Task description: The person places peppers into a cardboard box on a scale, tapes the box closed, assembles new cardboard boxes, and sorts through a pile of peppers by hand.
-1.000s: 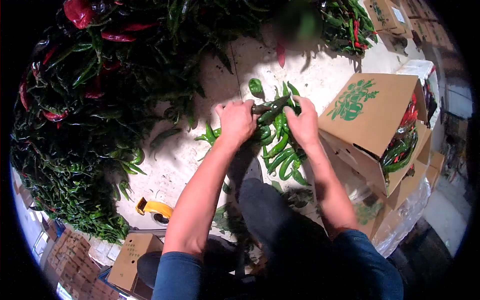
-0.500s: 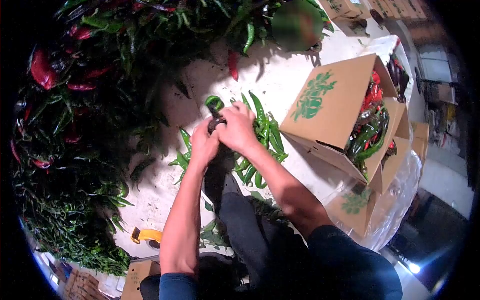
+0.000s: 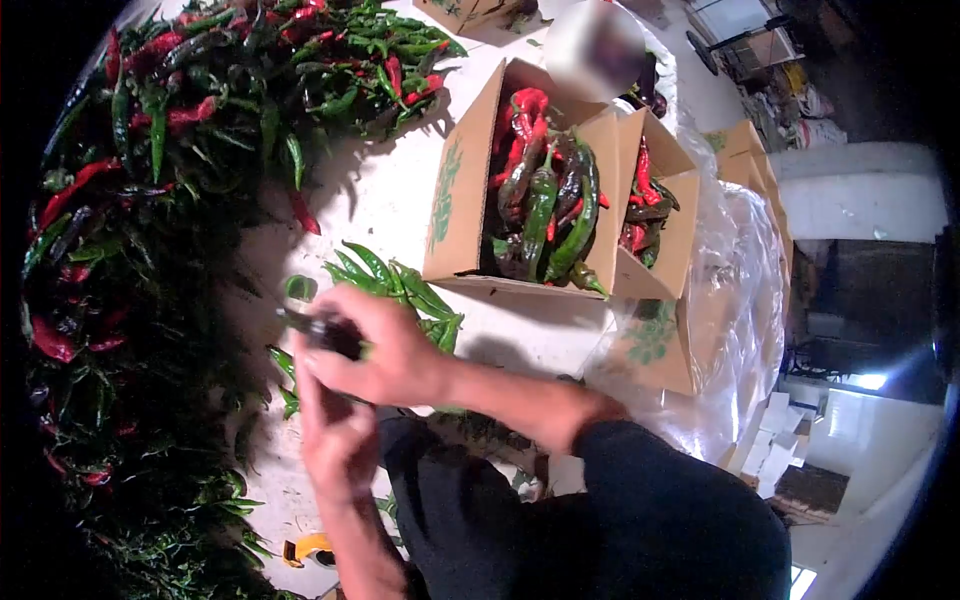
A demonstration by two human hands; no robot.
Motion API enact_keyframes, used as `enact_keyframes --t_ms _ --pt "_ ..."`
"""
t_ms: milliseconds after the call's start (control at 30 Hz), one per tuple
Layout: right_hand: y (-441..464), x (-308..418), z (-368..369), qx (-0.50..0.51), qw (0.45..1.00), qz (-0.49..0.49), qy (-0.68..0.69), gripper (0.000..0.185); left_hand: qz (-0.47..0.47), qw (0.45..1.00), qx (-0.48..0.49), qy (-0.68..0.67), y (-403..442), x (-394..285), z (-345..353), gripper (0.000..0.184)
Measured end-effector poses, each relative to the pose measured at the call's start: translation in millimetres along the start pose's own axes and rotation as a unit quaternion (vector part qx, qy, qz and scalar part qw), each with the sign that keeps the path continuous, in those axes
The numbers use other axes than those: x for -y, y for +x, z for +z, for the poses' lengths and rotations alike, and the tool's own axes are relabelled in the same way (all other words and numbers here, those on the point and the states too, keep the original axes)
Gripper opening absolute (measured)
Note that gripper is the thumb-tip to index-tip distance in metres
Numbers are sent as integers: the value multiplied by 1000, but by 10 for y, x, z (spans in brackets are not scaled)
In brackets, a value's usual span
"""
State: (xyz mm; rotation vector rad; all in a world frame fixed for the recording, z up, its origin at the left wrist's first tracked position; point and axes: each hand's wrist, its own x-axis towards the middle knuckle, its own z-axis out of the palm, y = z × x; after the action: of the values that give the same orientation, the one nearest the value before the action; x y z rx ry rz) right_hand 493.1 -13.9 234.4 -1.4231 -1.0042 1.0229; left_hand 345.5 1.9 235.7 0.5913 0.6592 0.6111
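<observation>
My right hand (image 3: 385,345) is closed around several dark peppers (image 3: 338,334), whose near ends show between thumb and fingers. Just below and to the left, my left hand (image 3: 338,445) touches the right one; motion blurs its fingers, and whether it holds anything is unclear. Green peppers (image 3: 395,285) lie on the pale floor beyond my hands, and a curled green pepper (image 3: 300,288) sits just past the fingertips. To the right stands an open cardboard box (image 3: 465,200) with long green, dark and red peppers (image 3: 545,200) inside.
A large heap of green and red peppers (image 3: 180,230) spreads along the left. A second box (image 3: 680,200) holding peppers and clear plastic sheeting (image 3: 735,320) are at the right. A yellow tape dispenser (image 3: 310,546) lies at the lower left.
The view has swung to the right, bringing the box contents into sight. My hands, apart a second ago, have come together, and the right one now carries the dark peppers.
</observation>
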Motion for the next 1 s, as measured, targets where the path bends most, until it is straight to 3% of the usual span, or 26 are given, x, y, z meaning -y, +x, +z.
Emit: enact_keyframes --t_ms 33,67,100,133,167,200,233,267,300,333,400,433,533,600,667,700,733,800,867,900,933,1000 --pt "-133 148 -139 -26 997 -68 -14 44 -9 998 19 51 -97 -58 172 109" --pt "-277 373 -342 -16 997 -65 -48 48 0 995 75 68 -157 -44 264 101" --pt "-375 525 -551 -17 989 -121 -78 49 -26 986 121 107 -156 -38 330 91" --pt "-492 673 -784 -28 985 -102 -134 49 -53 974 165 146 -131 -32 398 81" --pt "-617 824 -970 -101 989 -34 -104 47 -82 964 211 141 -80 -24 518 71" --pt "-701 847 -1275 -185 933 -75 -299 41 -111 952 252 136 -37 -4 599 61" --pt "-794 979 -1505 -294 932 19 -213 36 -90 938 254 218 -39 75 541 53" --pt "-817 1038 -1846 -342 878 -45 -331 29 -53 920 240 307 -51 83 479 48" --pt "-843 1101 -2187 -403 794 -93 -446 27 -57 926 208 309 -78 106 371 47" --pt "-878 1004 -2467 -473 799 -50 -368 29 -56 932 174 312 -106 129 229 47" --pt "-1102 626 -3253 -433 794 58 -423 28 -73 957 54 276 -199 199 -143 41" --pt "-1161 480 -3389 -352 759 83 -541 26 -68 947 -2 315 -247 276 -432 40" --pt "-975 670 -2477 -315 557 -166 -751 26 -73 900 -171 395 -393 457 -1299 40" --pt "-757 701 -1325 -321 830 -81 -448 27 -64 894 -289 335 -393 579 -1723 43" --pt "-381 411 -597 -102 945 8 -311 30 -20 851 -343 396 -350 878 -2202 47" --pt "-35 6 -231 -108 956 -22 -273 29 -33 826 -351 441 -324 791 -2111 48" --pt "387 -272 -41 -74 959 11 -273 28 -50 797 -359 483 -315 730 -2004 48" --pt "1208 -1120 191 -69 939 43 -333 34 -45 820 -348 451 -338 822 -2094 47" --pt "1817 -1801 283 -70 884 40 -461 35 -45 829 -365 422 -420 928 -2154 46" --pt "2001 -1926 302 -27 875 108 -472 33 -53 836 -362 410 -468 894 -2110 44" --pt "2094 -2234 356 -84 837 89 -533 29 -30 837 -376 396 -504 961 -2122 34" --pt "2156 -2424 368 -69 843 48 -531 25 -59 857 -360 364 -592 1004 -2179 29"
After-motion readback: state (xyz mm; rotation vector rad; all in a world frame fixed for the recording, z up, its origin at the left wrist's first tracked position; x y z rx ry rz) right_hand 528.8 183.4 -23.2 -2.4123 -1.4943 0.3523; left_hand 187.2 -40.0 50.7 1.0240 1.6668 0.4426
